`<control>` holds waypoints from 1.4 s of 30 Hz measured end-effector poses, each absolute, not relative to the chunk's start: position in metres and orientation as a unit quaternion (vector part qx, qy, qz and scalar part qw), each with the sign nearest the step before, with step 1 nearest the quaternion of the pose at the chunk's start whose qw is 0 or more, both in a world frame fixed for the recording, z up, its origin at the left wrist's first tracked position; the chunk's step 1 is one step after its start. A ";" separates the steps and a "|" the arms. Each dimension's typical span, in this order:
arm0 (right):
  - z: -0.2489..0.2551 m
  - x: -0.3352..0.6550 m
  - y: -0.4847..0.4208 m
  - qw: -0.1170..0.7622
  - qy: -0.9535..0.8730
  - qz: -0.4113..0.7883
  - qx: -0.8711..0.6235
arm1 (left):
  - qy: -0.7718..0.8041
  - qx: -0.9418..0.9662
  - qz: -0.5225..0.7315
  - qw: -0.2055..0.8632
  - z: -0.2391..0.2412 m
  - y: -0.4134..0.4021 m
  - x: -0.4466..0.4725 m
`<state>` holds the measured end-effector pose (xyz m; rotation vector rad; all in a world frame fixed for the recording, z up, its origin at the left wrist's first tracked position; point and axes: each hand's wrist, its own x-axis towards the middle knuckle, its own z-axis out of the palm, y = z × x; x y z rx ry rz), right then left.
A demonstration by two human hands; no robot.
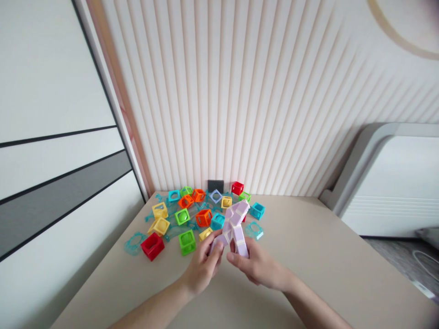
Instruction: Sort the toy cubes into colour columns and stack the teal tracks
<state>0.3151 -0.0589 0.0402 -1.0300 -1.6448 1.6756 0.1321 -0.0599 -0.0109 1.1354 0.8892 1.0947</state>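
Clasping a lilac segmented toy [236, 218] above the surface [308, 237], left hand [202, 269] and right hand [264, 267] have fingers [213, 258] closed round its lower ends; reshaping seems underway, and any twist would need steady grips. Bright cubes [187, 242] lie beyond.

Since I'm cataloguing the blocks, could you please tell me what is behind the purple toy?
Behind the purple toy, a green block and a red piece show partly; their covered parts, and anything fully hidden, cannot be seen.
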 end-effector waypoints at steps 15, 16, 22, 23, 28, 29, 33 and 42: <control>0.026 0.311 -0.056 0.421 -0.710 0.313 -0.470 | 0.380 0.475 0.492 0.623 -0.008 -0.058 0.134; 0.025 0.310 -0.056 0.430 -0.693 0.344 -0.464 | 0.377 0.468 0.491 0.631 -0.009 -0.058 0.134; 0.024 0.306 -0.059 0.429 -0.579 0.559 -0.411 | 0.305 0.448 0.444 0.714 -0.009 -0.058 0.134; 0.026 0.308 -0.059 0.424 -0.570 0.585 -0.392 | 0.288 0.446 0.442 0.723 -0.010 -0.057 0.133; 0.034 0.326 -0.047 0.400 -0.510 0.706 -0.286 | 0.209 0.414 0.461 0.757 -0.016 -0.052 0.127; 0.035 0.329 -0.045 0.389 -0.494 0.728 -0.273 | 0.194 0.406 0.458 0.767 -0.017 -0.051 0.127; 0.036 0.330 -0.046 0.328 -0.486 0.772 -0.245 | 0.150 0.390 0.404 0.814 -0.015 -0.053 0.128; 0.015 0.324 -0.045 0.512 -0.664 0.404 -0.367 | 0.231 0.411 0.479 0.741 -0.011 -0.052 0.130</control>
